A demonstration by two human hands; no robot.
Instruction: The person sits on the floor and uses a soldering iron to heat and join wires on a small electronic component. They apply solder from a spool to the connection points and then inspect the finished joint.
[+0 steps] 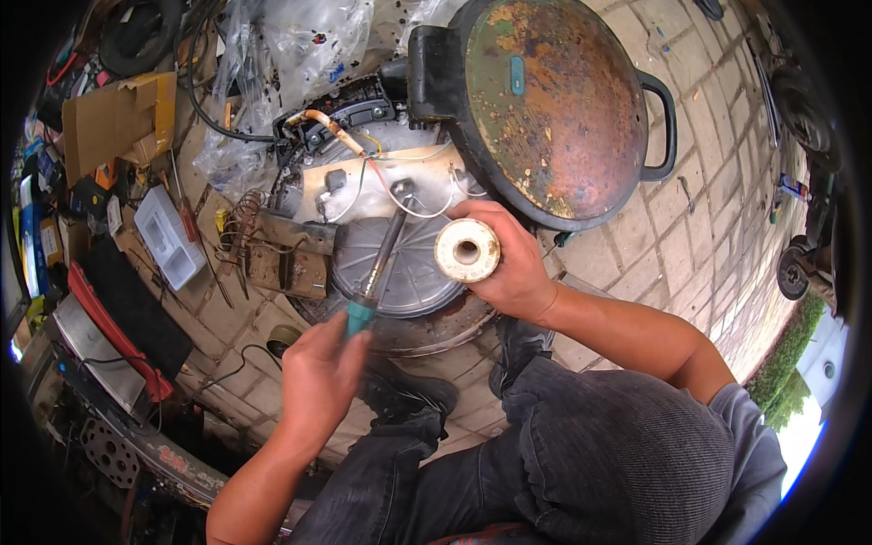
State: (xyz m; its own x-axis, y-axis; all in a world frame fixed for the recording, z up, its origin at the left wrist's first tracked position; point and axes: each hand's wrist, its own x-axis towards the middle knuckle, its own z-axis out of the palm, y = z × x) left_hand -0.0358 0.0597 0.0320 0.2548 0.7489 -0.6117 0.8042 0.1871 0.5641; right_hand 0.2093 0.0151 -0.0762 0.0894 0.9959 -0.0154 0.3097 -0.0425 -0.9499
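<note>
My left hand [318, 370] is closed round the teal handle of a soldering iron [389, 247]; the hand is a little blurred. The iron's tip reaches a dark metal terminal [403, 188] among thin white and red wires. In my right hand [511, 252] is a dirty white spool [467, 250], its round end with the centre hole facing up. What is wound on it is hidden. Both hands are over a round, ribbed metal disc [409, 263]. Pale fluffy insulation [368, 195] lies beyond it, beneath the wires and a brown-stained sleeved cable [329, 124].
A round, rust-stained pan [559, 100] with black handles sits at the far right of the work. To the left are a clear plastic tray [170, 238], a screwdriver [188, 218], a coiled-wire stand [291, 250] and a cardboard box [118, 123]. Plastic bags [309, 45] lie behind.
</note>
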